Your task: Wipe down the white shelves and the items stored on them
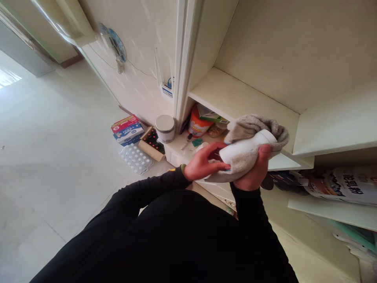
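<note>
- A white cylindrical bottle (246, 147) is held up in front of the body, tilted, with a grey-beige towel (240, 129) folded around it.
- The right hand (252, 173) grasps the bottle through the towel; its thumb lies along the bottle's near side, its other fingers mostly hidden underneath.
- The left hand (203, 161) is at the bottle's left end, thumb against the towel's edge, fingers curved behind that end; whether they pinch the cloth I cannot tell.
- Left of the bottle and below it, a tabletop (175, 151) carries a round metal-lidded tin (165, 129) and an orange tub (198, 122), the tub nearer the bottle.
- Farther left of the bottle, beyond the tin, are a cardboard carton (160, 156) of red-capped bottles (151, 137) and stacked boxes (126, 129).
</note>
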Demonstrator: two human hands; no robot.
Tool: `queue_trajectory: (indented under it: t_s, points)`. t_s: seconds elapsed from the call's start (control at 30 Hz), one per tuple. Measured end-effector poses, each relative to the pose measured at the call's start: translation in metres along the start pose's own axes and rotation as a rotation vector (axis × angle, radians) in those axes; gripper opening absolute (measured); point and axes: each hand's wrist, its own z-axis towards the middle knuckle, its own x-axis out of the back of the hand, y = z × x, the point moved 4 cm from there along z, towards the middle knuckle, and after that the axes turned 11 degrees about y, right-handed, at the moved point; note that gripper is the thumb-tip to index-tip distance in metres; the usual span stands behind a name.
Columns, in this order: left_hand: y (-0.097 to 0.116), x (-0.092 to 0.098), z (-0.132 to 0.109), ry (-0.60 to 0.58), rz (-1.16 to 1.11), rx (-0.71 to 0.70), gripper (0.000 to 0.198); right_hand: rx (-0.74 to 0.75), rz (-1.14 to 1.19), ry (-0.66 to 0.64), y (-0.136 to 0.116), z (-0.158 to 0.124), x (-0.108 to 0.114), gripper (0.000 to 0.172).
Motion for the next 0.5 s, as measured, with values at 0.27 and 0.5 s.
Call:
queue_trajectory:
  t_s: [0.27,0.5]
  points:
    - [0.015,0.012,-0.009,0.220,0.515,-0.345,0.031,-0.218,-0.008,-0.101,0.018,-0.037,-0.004,0.047]
    - [0.041,0.050,0.018,0.049,0.276,-0.161,0.051,-0.463,-0.097,-0.316,0.026,-0.015,0.020,0.071]
